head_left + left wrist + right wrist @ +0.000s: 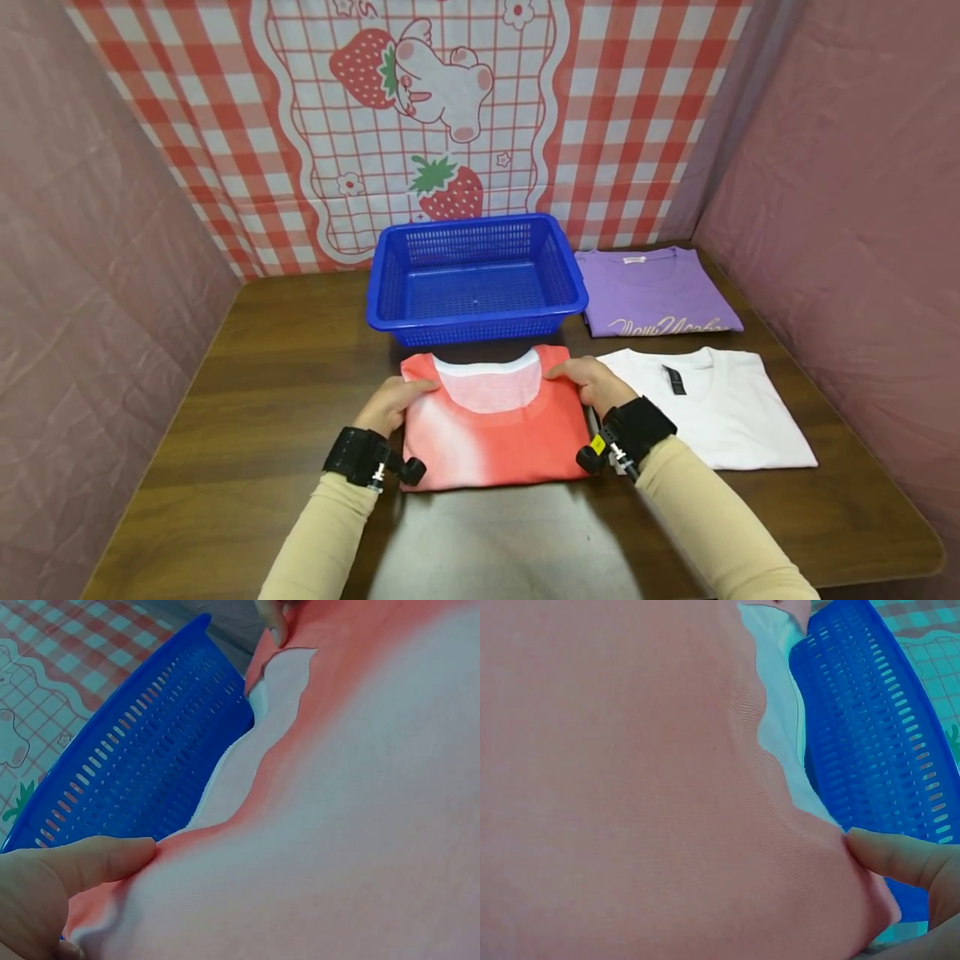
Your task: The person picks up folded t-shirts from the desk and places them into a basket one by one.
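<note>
A folded red and white T-shirt [495,442] is in front of the blue basket [476,321], its round neckline toward the basket. My left hand [390,404] pinches the shirt's left shoulder, thumb on top and fingers underneath. At the right shoulder my right hand [596,383] pinches the cloth the same way. In the left wrist view the left thumb [120,859] presses beside the neckline; the right wrist view has the right thumb [892,855] on the opposite shoulder. The fingers under the cloth are mostly hidden.
On the right of the wooden table [277,392] lie a folded purple T-shirt [645,292] and, nearer, a folded white T-shirt [727,417] beside my right hand. Behind the basket hangs a red checked cloth [615,125]. Pink curtains [847,208] flank both sides.
</note>
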Available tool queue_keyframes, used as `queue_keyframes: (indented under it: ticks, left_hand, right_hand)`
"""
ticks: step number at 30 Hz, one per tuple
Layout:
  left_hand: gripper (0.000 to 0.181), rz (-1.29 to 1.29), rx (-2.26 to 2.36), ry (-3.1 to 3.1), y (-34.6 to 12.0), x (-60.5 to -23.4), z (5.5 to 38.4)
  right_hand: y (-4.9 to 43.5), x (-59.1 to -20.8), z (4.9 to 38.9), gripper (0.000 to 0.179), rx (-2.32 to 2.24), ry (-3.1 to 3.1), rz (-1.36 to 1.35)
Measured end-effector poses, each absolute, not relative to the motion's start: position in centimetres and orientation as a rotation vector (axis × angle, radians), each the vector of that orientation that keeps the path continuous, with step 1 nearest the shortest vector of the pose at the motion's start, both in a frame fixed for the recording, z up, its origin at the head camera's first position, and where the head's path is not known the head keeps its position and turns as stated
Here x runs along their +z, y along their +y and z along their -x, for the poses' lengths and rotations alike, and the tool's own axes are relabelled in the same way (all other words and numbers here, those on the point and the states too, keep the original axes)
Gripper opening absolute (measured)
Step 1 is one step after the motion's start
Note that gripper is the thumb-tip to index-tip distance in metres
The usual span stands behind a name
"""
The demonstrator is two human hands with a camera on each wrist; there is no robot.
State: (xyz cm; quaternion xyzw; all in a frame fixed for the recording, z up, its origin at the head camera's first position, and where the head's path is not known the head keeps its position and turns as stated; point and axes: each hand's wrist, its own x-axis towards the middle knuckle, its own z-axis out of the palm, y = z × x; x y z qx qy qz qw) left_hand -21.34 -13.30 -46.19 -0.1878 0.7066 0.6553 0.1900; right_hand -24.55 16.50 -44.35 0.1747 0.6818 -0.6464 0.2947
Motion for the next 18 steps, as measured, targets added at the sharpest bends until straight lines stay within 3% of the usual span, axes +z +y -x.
queue_keyframes:
  ticks: [5,18]
  left_hand:
    - [0.024,0.475,1.876,2.016,-13.5,-46.1,21.1]
    - [0.028,0.434,1.835,1.956,-13.9,-46.7,21.1]
  right_hand:
    - [16.1,-43.4,24.0,0.017,-1.76,1.84,-0.428]
    - [16.7,-44.4,23.9,0.011,-1.714,1.846,-0.283]
